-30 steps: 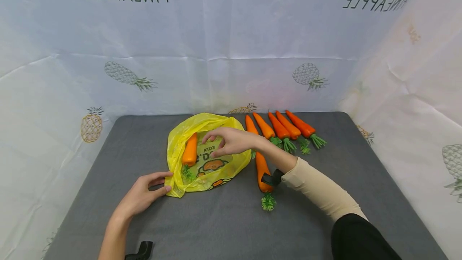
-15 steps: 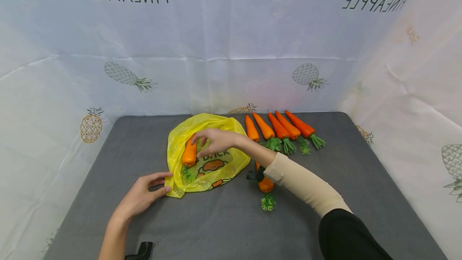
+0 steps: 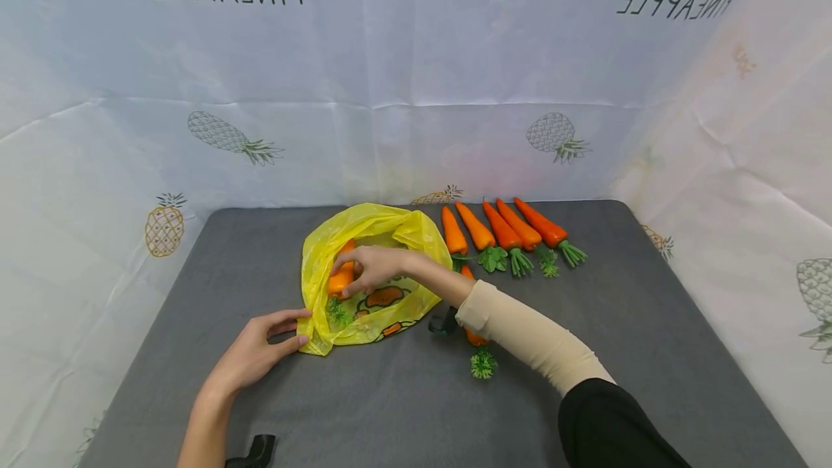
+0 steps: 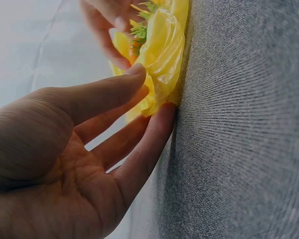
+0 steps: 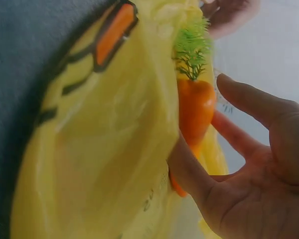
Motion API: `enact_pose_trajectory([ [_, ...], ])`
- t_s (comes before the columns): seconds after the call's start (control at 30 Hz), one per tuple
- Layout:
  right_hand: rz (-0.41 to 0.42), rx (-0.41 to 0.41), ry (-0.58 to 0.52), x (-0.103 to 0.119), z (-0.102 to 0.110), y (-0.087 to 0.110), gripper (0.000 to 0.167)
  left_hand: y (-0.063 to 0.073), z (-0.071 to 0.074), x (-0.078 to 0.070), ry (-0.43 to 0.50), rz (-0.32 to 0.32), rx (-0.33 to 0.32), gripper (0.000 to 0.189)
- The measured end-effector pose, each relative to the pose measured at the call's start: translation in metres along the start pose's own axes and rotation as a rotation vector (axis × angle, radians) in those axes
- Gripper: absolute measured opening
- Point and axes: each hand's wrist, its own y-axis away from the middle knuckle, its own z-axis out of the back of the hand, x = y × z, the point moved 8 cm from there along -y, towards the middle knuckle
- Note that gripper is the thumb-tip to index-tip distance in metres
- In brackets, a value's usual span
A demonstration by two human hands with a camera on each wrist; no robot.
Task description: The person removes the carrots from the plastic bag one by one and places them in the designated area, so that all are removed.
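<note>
A yellow plastic bag (image 3: 425,298) lies on the table with its mouth spread, a printed cartoon on its inside. In it rests an orange toy carrot (image 3: 339,284) with a frilly green top (image 5: 193,47). My right hand (image 3: 373,266) reaches into the mouth, over the carrot. In the right wrist view its fingers lie around the carrot's far side and the thumb (image 5: 251,102) stands apart from it. My left hand (image 3: 260,349) pinches the near left rim of the bag between thumb and fingers. The carrot's tip is partly hidden by the right hand.
Several carrots (image 3: 502,227) lie side by side at the back right of the grey table (image 3: 364,410). Another carrot (image 3: 477,338) lies nearer, partly under the right forearm. A pineapple-print cloth (image 3: 416,56) hangs behind the table.
My right hand has moved left and down inside the bag, from beside the carrot to over it. The left hand has stayed at the bag's rim.
</note>
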Motion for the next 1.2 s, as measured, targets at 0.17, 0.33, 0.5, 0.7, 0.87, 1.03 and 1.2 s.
enact_pose_trajectory([
  [0.17, 0.002, 0.01, 0.047, 0.001, -0.004, 0.001, 0.052, 0.0, 0.0, 0.0, 0.01, 0.003, 0.003, 0.044],
  [0.33, -0.003, 0.045, 0.055, 0.001, -0.007, 0.004, 0.049, 0.0, 0.001, 0.001, 0.008, -0.005, 0.004, 0.044],
  [0.5, -0.023, 0.04, 0.015, -0.004, -0.005, 0.007, 0.041, -0.001, 0.0, 0.001, 0.001, -0.002, 0.003, 0.044],
  [0.7, -0.012, 0.016, -0.025, -0.005, 0.0, 0.014, 0.038, -0.001, -0.001, 0.0, -0.016, -0.001, -0.004, 0.045],
  [0.87, 0.017, 0.011, -0.049, 0.003, 0.006, 0.021, 0.041, -0.001, -0.001, 0.0, -0.01, 0.0, -0.007, 0.045],
  [1.03, 0.068, 0.004, 0.02, 0.012, 0.012, 0.029, 0.041, 0.0, -0.001, 0.001, -0.009, 0.007, -0.006, 0.044],
  [1.2, 0.105, 0.03, -0.002, 0.016, 0.011, 0.037, 0.039, 0.0, 0.0, -0.001, -0.015, -0.015, -0.013, 0.045],
])
